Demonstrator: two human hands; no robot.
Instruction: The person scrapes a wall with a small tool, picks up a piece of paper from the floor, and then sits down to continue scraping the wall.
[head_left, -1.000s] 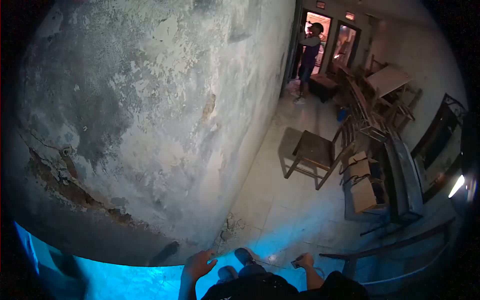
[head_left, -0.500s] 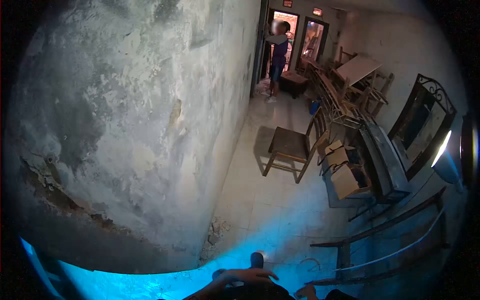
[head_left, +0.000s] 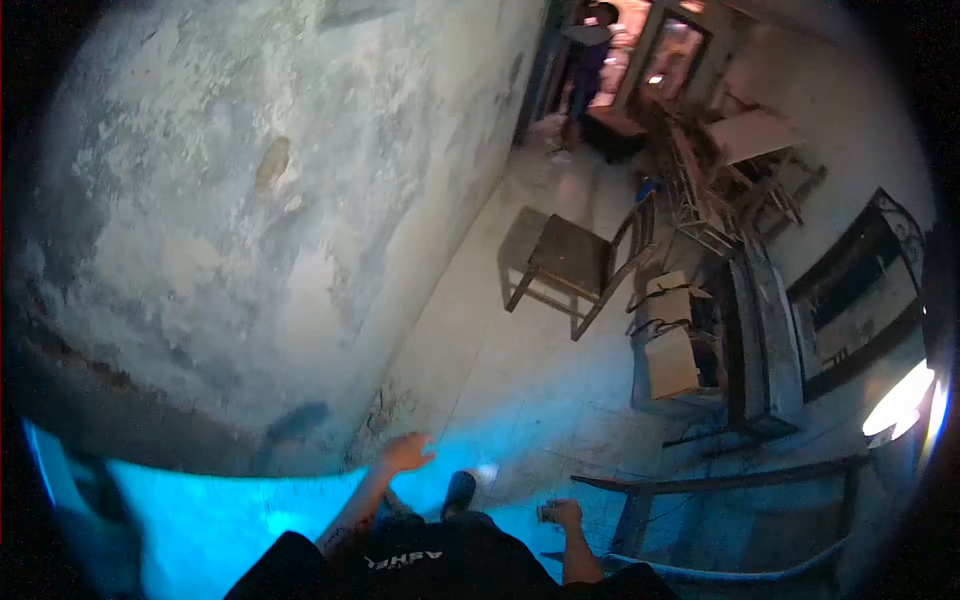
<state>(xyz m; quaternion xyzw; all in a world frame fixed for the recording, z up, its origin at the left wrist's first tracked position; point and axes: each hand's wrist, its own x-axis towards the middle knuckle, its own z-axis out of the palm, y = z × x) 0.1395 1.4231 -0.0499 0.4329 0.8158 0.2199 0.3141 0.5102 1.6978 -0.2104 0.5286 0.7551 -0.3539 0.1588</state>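
Observation:
My left hand is held out in front of the rough plaster wall, its fingers loosely stretched and nothing in them. A shadow falls on the wall beside it. My right hand is curled closed over the floor, near a wooden frame lying at the lower right. Whatever sits in those fingers, if anything, is too small to make out. Below, between my arms, is my dark shirt with pale lettering, and a shoe shows just past it.
A wooden chair stands on the tiled floor ahead. To its right are an open cardboard box, a long dark cabinet and a leaning mirror. Stacked furniture lies behind. Another person stands at the far doorway.
The view has tilted down and turned. My left hand has moved up and left, away from my body. My right hand has come further into view, and the bright lamp sits lower.

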